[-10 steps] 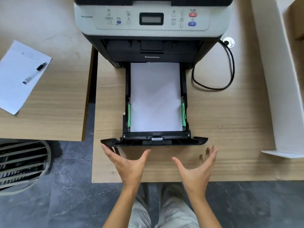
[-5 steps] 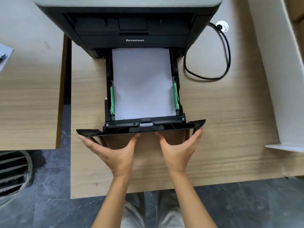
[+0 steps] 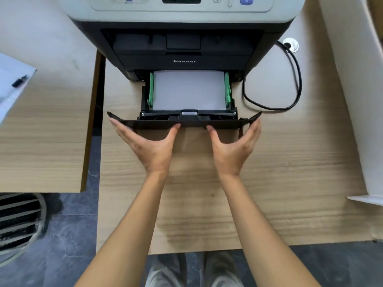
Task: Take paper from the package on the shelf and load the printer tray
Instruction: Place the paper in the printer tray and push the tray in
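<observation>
Since half a second ago the tray (image 3: 187,118) has slid well back into the printer (image 3: 183,48), so that only the near part of the white paper (image 3: 188,92) shows in front of the printer's dark mouth, where before most of the sheet lay open to view. A second ago both hands hovered clear of the tray's front panel; now they press against it.

Left hand (image 3: 150,145) and right hand (image 3: 232,147) sit under and against that panel, palms turned toward the printer. Each hand is spread wide, thumb splayed inward toward the panel's middle and the other fingers reaching out along its lower edge toward the outer corners; nothing is pinched or gripped.

Green guides (image 3: 227,90) flank the paper on both sides inside the tray. A black cable (image 3: 298,79) loops on the desk to the right of the printer, well apart from the tray.

Judging from this, loading is done and the closing push is in hand, perhaps halfway home. An even shove from both hands should keep the tray from skewing.
</observation>
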Tool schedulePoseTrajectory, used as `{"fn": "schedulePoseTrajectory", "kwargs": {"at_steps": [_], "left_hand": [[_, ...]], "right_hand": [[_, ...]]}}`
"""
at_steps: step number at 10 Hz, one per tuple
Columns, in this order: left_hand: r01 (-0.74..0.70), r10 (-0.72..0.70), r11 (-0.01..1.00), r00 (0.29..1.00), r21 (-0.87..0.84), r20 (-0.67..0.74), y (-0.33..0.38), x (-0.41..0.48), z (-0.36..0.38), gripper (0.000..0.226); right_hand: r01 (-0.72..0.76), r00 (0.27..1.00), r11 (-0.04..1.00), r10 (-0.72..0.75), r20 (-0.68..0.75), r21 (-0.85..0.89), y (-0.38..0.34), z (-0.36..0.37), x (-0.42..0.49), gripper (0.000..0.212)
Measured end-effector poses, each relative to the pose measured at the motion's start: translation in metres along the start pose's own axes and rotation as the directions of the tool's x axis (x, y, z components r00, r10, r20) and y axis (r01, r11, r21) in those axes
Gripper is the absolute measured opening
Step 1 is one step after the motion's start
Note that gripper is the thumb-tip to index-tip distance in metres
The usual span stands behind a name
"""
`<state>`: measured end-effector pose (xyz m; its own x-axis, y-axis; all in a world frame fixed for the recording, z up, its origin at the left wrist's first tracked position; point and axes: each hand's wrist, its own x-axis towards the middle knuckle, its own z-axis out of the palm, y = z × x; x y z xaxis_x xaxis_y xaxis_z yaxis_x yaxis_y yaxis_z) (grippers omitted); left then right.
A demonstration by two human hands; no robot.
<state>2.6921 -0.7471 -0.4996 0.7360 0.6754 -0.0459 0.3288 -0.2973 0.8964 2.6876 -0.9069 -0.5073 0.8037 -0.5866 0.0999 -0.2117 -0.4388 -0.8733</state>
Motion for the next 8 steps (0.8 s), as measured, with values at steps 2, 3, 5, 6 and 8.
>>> {"fn": "schedulePoseTrajectory", "kwargs": {"at_steps": [2,3,5,6,8], "left_hand": [[-0.071,0.071,0.997,0.997,0.012,0.020,0.016,0.056,0.038,0.150],[-0.133,0.133,0.991,0.991,-0.002,-0.002,0.025,0.079,0.057,0.148],[-0.203,0.201,0.978,0.978,-0.042,-0.049,0.019,0.097,0.083,0.146],[-0.206,0.204,0.979,0.976,-0.014,-0.069,0.017,0.096,0.082,0.146],[-0.190,0.188,0.979,0.982,0.079,0.028,0.021,0.095,0.058,0.144]], "right_hand": [[0.074,0.997,0.997,-0.075,-0.033,-0.013,-0.010,0.037,0.060,0.114],[0.100,0.994,0.995,-0.100,-0.037,0.017,-0.015,0.058,0.086,0.120],[0.120,0.990,0.991,-0.115,-0.083,0.057,-0.016,0.086,0.106,0.122],[0.116,0.988,0.993,-0.112,-0.103,0.036,-0.010,0.085,0.105,0.122],[-0.004,0.994,0.995,-0.007,0.112,0.099,-0.006,0.057,0.100,0.125]]}}
